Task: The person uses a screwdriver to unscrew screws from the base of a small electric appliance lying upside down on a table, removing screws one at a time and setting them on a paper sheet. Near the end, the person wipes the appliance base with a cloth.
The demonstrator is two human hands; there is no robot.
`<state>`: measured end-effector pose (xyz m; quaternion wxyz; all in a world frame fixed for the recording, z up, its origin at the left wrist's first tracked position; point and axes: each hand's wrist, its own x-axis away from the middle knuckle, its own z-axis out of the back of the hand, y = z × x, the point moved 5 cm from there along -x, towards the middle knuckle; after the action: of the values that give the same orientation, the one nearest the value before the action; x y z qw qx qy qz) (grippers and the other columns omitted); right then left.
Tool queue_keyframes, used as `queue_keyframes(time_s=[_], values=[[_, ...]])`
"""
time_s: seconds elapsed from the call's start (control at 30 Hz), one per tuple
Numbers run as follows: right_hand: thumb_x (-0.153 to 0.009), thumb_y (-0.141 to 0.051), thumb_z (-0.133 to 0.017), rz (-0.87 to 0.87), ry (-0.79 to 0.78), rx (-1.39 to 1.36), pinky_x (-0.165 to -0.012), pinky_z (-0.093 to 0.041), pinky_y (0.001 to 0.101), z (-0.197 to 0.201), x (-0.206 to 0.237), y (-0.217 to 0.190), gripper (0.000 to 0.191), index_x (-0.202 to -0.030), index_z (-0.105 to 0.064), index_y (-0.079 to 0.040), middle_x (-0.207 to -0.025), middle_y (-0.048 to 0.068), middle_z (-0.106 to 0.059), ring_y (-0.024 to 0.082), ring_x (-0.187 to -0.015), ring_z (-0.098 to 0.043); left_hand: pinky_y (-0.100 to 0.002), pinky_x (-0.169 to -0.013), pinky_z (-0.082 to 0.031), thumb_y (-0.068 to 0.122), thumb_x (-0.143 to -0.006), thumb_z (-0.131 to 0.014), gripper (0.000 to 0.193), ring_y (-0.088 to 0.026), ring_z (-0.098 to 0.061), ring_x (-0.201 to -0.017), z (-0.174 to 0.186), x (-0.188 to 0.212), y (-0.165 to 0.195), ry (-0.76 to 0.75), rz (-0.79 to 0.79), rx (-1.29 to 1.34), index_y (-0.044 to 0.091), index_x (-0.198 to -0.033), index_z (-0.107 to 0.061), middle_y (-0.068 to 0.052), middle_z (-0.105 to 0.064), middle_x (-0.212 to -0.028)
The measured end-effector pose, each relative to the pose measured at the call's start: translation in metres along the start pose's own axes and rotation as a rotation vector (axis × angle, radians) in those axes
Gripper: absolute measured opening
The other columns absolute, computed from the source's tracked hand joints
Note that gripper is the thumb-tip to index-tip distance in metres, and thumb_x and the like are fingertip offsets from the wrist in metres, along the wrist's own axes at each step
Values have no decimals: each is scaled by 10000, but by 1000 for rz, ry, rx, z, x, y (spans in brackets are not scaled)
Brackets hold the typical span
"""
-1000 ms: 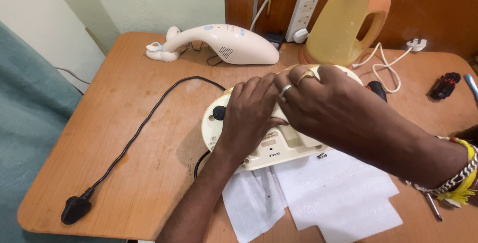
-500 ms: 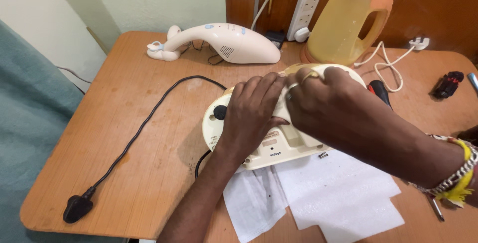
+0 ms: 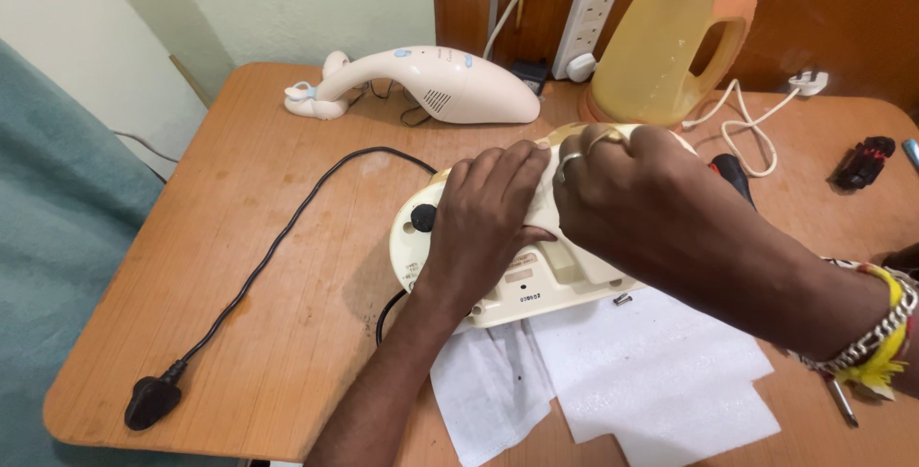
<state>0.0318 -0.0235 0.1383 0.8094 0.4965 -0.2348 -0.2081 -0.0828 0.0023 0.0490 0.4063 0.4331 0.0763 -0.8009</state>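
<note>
- The cream appliance (image 3: 517, 280) lies near the middle of the wooden table (image 3: 287, 266), its underside turned up, partly resting on white paper sheets (image 3: 632, 381)
- The left hand (image 3: 488, 213) lies on top of the appliance, fingers curled down and closed over its upper edge
- The right hand (image 3: 637, 189) sits just beside it, touching it, fingers wrapped tight on the same upper edge; there is a ring on one finger
- A black cord (image 3: 278, 247) runs from the appliance across the table to a black plug (image 3: 151, 400) near the front left corner
- Behind the hands lie a cream handheld vacuum (image 3: 431, 84) and a yellow kettle (image 3: 670, 41)
- A small screw (image 3: 621, 300) lies on the table just beside the appliance's right end
</note>
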Motion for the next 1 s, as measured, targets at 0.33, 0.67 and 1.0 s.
queue_keyframes(time_s=[0.33, 0.67, 1.0], values=[[-834, -260, -626, -146, 293, 66, -552, -368, 259, 11, -1, 5, 232, -980, -643, -80, -865, -7, -586, 87, -741, -560, -439, -970, -442, 387, -641, -865, 809, -274, -582, -1222, -2, 0, -2, -20, 1, 1, 63, -1308, -540, -78, -584, -1379], [-911, -273, -650, -64, 60, 22, -619, -410, 304, 7, 2, 4, 477, -1317, -589, -29, -813, -11, -519, 129, -771, -530, -442, -964, -445, 397, -616, -863, 876, -271, -582, -1216, -2, -2, -2, -22, 16, 4, 39, -1347, -540, -78, -587, -1362], [-1058, -143, -561, 51, -238, -97, -571, -362, 291, -11, -2, 2, 158, -1139, -594, -12, -765, -39, -507, 114, -706, -501, -436, -968, -448, 341, -600, -889, 948, -277, -585, -1213, 0, -1, -3, -1, 2, 0, 36, -1413, -508, -92, -585, -1360]])
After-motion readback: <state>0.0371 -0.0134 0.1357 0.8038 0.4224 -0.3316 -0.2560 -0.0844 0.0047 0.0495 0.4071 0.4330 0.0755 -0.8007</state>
